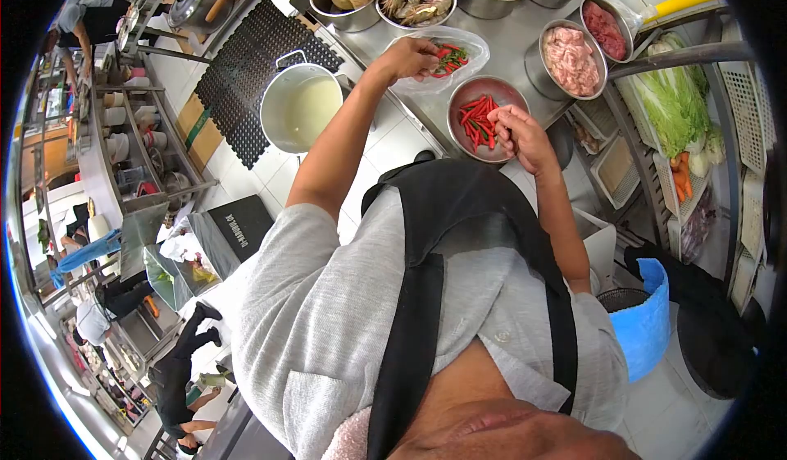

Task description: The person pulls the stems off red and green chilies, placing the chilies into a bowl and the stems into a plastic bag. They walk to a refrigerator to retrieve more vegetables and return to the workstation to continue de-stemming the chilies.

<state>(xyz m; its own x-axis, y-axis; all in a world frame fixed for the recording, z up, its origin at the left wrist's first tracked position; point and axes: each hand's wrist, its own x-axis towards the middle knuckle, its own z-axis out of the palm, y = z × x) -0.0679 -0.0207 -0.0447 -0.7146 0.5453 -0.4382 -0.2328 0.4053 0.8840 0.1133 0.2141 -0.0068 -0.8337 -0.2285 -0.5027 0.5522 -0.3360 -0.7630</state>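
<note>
My left hand (pixel 413 59) is over the edge of a clear plastic bag (pixel 475 47). Its fingers are curled together beside red chillies with green stems (pixel 448 60) in the bag; whatever they may pinch is hidden. At the rim of a metal bowl (pixel 512 93), my right hand (pixel 525 138) has thumb and fingers closed on what appears to be a red chilli, mostly covered by the fingers. Several loose red chillies (pixel 475 120) lie inside that bowl, which stands near the front edge of the steel counter (pixel 508 42).
Metal pots of pale raw meat (pixel 571 62), darker red meat (pixel 604 30) and prawns (pixel 414 2) surround the work spot. On the left stands a large pot of pale liquid (pixel 316 107) beside a black mat (pixel 246 75). Vegetable crates (pixel 656 144) are right; other people (pixel 176 386) work at far left.
</note>
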